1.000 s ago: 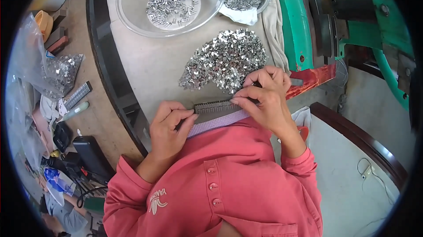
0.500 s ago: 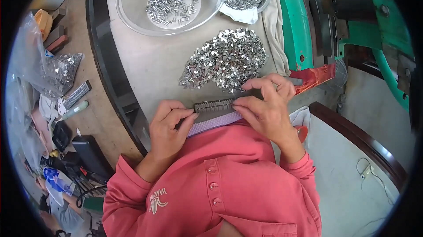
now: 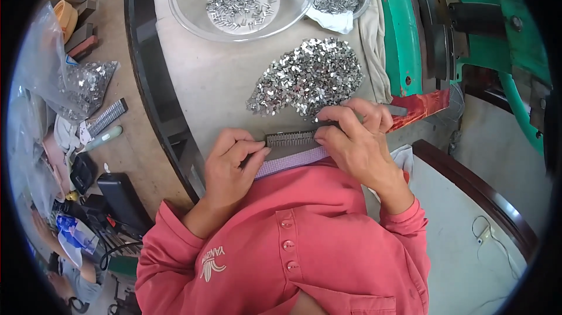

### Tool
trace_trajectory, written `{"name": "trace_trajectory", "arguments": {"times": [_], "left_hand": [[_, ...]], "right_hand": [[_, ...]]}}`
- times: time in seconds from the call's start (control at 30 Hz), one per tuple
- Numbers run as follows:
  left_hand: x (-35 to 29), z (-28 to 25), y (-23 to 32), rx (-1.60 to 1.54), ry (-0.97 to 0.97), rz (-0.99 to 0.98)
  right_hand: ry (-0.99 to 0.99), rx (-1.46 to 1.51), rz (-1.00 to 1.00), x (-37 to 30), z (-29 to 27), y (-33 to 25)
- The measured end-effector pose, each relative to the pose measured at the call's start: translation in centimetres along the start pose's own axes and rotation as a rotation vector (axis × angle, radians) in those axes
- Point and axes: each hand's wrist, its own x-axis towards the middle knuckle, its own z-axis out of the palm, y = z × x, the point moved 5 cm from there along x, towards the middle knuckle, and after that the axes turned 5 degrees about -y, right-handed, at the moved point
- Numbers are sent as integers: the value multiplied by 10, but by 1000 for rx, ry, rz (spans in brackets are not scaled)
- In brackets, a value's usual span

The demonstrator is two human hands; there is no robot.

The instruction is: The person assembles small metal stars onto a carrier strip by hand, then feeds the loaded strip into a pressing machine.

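Note:
A dark, narrow strip with a row of upright metal teeth, like a comb (image 3: pixel 291 139), lies level between my hands near the table's front edge. My left hand (image 3: pixel 233 163) pinches its left end between thumb and fingertips. At the other end, the thumb and a finger of my right hand (image 3: pixel 364 142) close on the strip, while its index finger reaches close to a heap of small, flat, shiny metal pieces (image 3: pixel 319 72). Whether that finger touches a piece cannot be made out. A lavender textured band (image 3: pixel 293 163) runs between the strip and my red shirt.
Behind the heap stand a clear plastic tub (image 3: pixel 187 22) of small metal parts and a smaller bowl (image 3: pixel 364 8) with more. A green machine (image 3: pixel 401 34) borders the right. On the left wooden bench (image 3: pixel 140 145) are a bag of metal pieces (image 3: pixel 88 90) and another toothed strip (image 3: pixel 108 117).
The whole view has shifted a little, so the table things appear farther right. Both hands still hold the strip; the right fingers have moved slightly on its end.

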Motion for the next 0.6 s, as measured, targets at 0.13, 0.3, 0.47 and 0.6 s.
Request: {"name": "trace_trajectory", "arguments": {"times": [0.13, 0.3, 0.47, 0.6], "left_hand": [[0, -1, -1, 7, -21, 8], [-1, -1, -1, 0, -26, 7], [-1, -4, 3, -23, -17, -6], [-4, -13, 9, 63, -42, 8]], "right_hand": [[-46, -63, -83, 4, -7, -6], [-79, -24, -77, 13, -22, 1], [-67, -75, -101, 6, -9, -1], [-84, -108, -118, 5, -5, -5]]}}
